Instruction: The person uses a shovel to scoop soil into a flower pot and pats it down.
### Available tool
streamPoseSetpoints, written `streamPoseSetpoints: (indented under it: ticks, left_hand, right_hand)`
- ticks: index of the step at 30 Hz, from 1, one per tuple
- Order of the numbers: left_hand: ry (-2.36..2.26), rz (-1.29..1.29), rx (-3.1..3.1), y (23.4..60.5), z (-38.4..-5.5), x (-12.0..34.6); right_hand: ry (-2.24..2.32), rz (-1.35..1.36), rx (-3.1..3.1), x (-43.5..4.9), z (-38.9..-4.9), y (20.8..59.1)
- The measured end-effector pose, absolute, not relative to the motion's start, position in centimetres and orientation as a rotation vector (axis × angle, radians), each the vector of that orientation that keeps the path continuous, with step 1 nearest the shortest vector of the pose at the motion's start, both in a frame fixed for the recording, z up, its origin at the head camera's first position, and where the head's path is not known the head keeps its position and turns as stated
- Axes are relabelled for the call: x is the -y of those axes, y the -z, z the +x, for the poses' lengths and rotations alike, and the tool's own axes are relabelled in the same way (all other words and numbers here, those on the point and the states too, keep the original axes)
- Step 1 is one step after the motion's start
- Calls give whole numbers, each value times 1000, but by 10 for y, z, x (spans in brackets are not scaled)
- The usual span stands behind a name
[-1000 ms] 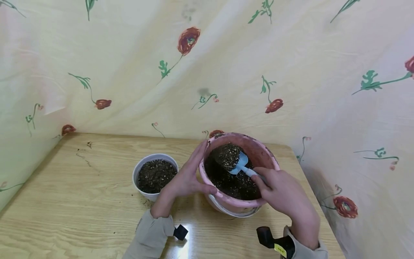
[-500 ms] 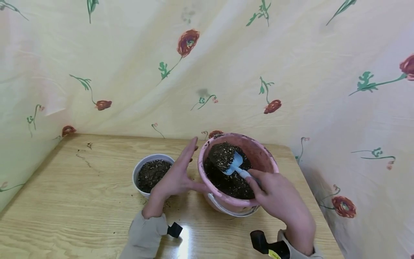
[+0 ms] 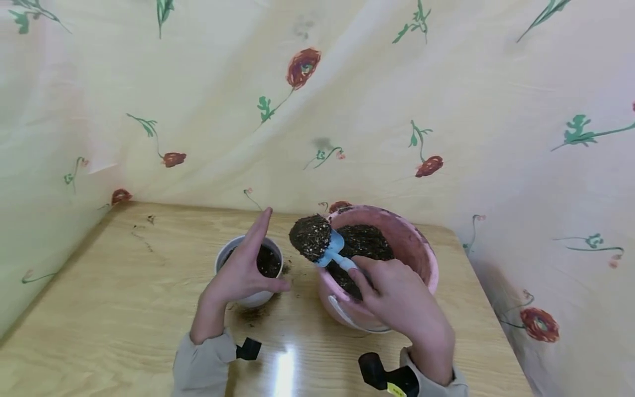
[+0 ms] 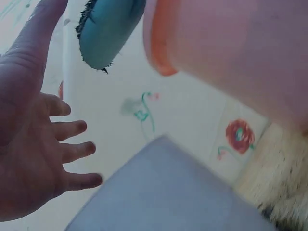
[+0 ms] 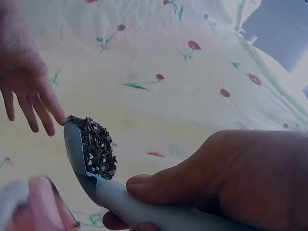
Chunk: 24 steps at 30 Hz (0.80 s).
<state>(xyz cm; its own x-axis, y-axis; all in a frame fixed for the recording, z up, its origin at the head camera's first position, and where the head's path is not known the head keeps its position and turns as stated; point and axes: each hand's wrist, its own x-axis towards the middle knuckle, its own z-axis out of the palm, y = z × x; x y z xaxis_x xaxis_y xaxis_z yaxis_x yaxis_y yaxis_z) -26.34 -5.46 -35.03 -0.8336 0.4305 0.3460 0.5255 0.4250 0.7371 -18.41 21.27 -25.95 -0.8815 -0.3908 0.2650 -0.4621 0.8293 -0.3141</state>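
My right hand (image 3: 397,292) grips the handle of a light-blue hand trowel (image 3: 333,249). A heaped load of dark, white-flecked potting soil (image 3: 310,237) sits on its blade, just past the left rim of a pink bucket (image 3: 409,240). In the right wrist view the thumb lies along the trowel handle (image 5: 144,209). My left hand (image 3: 238,275) hovers over a small white pot (image 3: 257,300) of soil, fingers straight and thumb spread, holding nothing. It hides part of that pot. The left wrist view shows the trowel's underside (image 4: 108,36) beside the bucket (image 4: 211,43).
The wooden table (image 3: 124,309) has soil crumbs (image 3: 253,315) around the small pot and at the back left. A flower-printed cloth (image 3: 223,110) hangs behind and along the sides. More soil (image 3: 364,242) lies inside the bucket.
My left hand has let go of the bucket's rim and moved left over the white pot. The loaded trowel has risen out of the bucket and moved left in my right hand.
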Motion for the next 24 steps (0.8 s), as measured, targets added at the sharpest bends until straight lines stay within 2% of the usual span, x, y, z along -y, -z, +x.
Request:
streamPoseSetpoints:
  ticks: [11,24]
  left_hand:
    - [1262,-648,2676,364,-255,95]
    - [1324,-602,2731,372,-256,115]
  right_hand:
    - [-610,720,2903,-172,-195,264]
    - [-500,825,2828,-137,-198,287]
